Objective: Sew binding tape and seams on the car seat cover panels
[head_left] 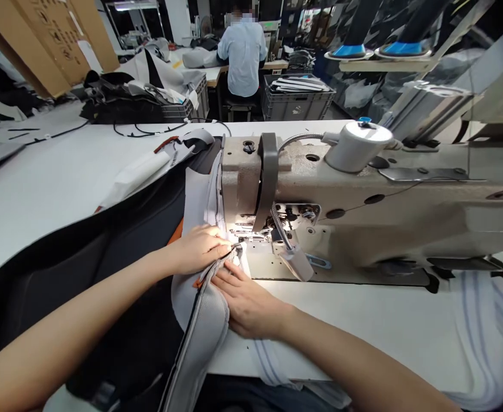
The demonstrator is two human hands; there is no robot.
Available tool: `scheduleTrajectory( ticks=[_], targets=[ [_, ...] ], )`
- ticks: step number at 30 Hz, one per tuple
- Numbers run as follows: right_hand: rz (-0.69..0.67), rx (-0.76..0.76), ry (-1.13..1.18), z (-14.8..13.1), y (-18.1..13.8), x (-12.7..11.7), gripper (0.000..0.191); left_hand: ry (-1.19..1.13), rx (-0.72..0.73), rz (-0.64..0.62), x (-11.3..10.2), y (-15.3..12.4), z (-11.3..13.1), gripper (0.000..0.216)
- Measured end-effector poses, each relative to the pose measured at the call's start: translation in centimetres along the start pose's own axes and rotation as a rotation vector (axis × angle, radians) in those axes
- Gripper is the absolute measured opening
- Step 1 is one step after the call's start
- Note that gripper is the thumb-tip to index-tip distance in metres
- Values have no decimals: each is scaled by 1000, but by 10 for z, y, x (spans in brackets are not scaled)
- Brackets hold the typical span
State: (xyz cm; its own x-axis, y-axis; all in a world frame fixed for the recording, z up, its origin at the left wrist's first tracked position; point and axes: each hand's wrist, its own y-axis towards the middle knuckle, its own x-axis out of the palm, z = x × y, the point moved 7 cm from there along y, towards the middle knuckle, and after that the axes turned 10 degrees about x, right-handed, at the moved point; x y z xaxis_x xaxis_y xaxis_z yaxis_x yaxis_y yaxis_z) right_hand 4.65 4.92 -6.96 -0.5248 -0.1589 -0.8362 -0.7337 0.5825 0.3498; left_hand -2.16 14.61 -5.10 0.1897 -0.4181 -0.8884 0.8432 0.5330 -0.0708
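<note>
My left hand [197, 249] and right hand [251, 306] grip a grey padded fabric panel [204, 312] at a beige cast-iron sewing machine [320, 189].

The panel's edge sits at the lit needle area [245, 237], though I can't quite resolve it. Beyond the white desk [49, 194], a grey plastic crate [296, 100] stands beside a seated co-worker in a pale blue shirt [242, 57].
</note>
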Motion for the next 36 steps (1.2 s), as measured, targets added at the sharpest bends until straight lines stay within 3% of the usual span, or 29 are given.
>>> scheduleTrajectory(
  ticks=[5, 7, 11, 15, 20, 28, 36],
  targets=[
    [-5, -61, 93, 6, -16, -17, 34, 74, -69, 24, 11, 1, 19, 38],
    [17, 44, 90, 27, -28, -26, 26, 193, -91, 23, 17, 5, 33, 36],
    [228, 423, -36, 78, -48, -42, 25, 351, -123, 24, 24, 13, 53, 33],
    [300, 514, -103, 97, -48, -33, 27, 379, -165, 54, 27, 13, 54, 33],
    [334, 558, -92, 100, -40, -22, 32, 373, -184, 56, 28, 11, 49, 34],
    [132, 651, -164, 91, -28, -29, 35, 365, -231, 137, 31, 10, 35, 28],
    [289, 613, -213, 86, -30, -32, 33, 320, -171, 180, 25, 21, 18, 24]
  ],
)
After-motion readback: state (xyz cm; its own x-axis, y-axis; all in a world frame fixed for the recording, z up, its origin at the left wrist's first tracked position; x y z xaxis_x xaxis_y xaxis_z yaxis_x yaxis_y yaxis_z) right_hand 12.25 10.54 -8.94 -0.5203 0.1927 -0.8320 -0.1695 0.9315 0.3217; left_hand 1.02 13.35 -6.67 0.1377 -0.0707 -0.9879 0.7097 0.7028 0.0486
